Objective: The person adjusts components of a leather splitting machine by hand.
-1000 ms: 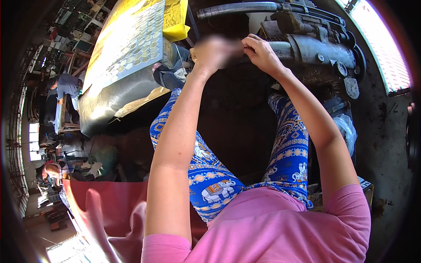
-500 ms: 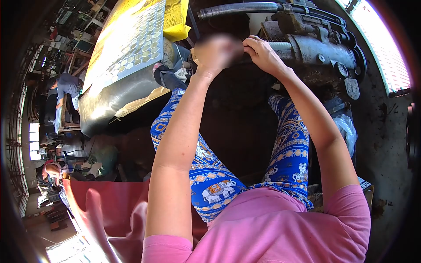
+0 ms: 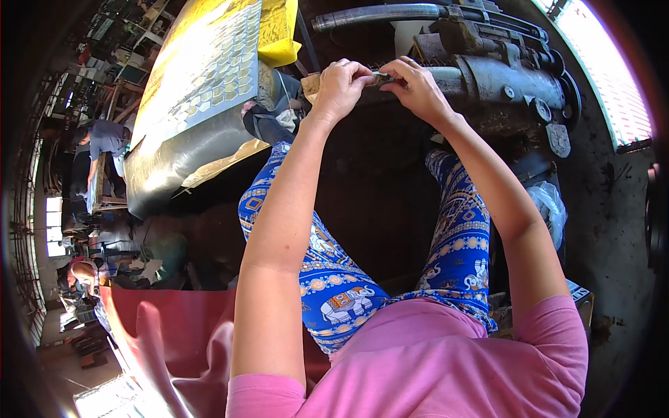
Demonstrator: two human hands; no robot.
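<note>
Both of my hands are raised in front of the machine, fingertips close together. My left hand (image 3: pixel 341 89) is closed, thumb and fingers pinching one end of a small pale piece (image 3: pixel 380 76). My right hand (image 3: pixel 417 87) is closed at the other side of that same piece. The piece is tiny and partly covered by my fingers, so its shape cannot be told. Left of my hands lies a sheet with rows of hexagon-like pale pieces (image 3: pixel 226 80), on a padded surface. A ribbed cylinder (image 3: pixel 444 72) of the machine is just beyond my right hand.
A metal machine (image 3: pixel 516 80) with rods and a wheel stands at the upper right. Yellow material (image 3: pixel 280 35) hangs behind the sheet. Red glossy material (image 3: pixel 174 334) lies at lower left. A clear plastic bag (image 3: pixel 550 205) is at right. Another person (image 3: pixel 106 139) bends at the far left.
My left hand, blurred before, now shows clearly with its fingers pinched. My right hand has turned slightly, and the small piece between the hands is now visible.
</note>
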